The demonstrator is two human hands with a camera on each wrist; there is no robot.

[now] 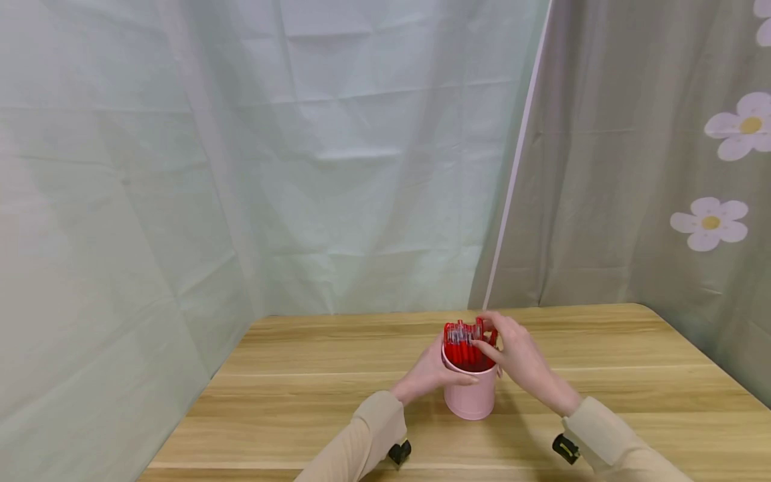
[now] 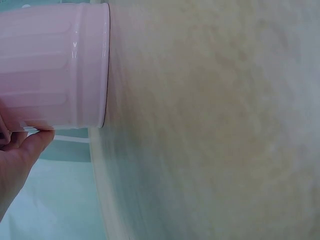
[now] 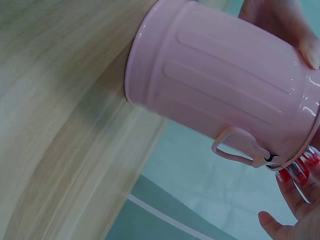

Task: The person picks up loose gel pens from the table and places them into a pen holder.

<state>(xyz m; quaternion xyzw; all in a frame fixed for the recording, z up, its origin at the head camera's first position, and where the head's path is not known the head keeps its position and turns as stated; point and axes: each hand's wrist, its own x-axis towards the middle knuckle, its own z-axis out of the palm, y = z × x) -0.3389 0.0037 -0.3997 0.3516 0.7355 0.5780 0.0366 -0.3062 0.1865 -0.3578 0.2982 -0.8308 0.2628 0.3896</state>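
Observation:
A pink bucket (image 1: pixel 470 395) stands upright on the table, packed with several red sticks (image 1: pixel 464 351) with clear tops; their exact kind cannot be told. My left hand (image 1: pixel 430 375) holds the bucket near its rim, thumb across the front, other fingers mostly hidden behind. Its thumb side also shows beside the bucket (image 2: pixel 45 65) in the left wrist view. At the bucket's mouth, my right hand (image 1: pixel 521 358) has its thumb and fingers curled about the sticks on the right side. The right wrist view shows red ends (image 3: pixel 300 172) against its fingers and a small pink handle (image 3: pixel 237 147) on the bucket.
The wood-grain table (image 1: pixel 301 388) spreads around the bucket. A pale curtain (image 1: pixel 373 167) hangs behind and to the left, with a grey flowered curtain (image 1: pixel 602 187) at the right. Black devices (image 1: pixel 566 448) sit under both cuffs.

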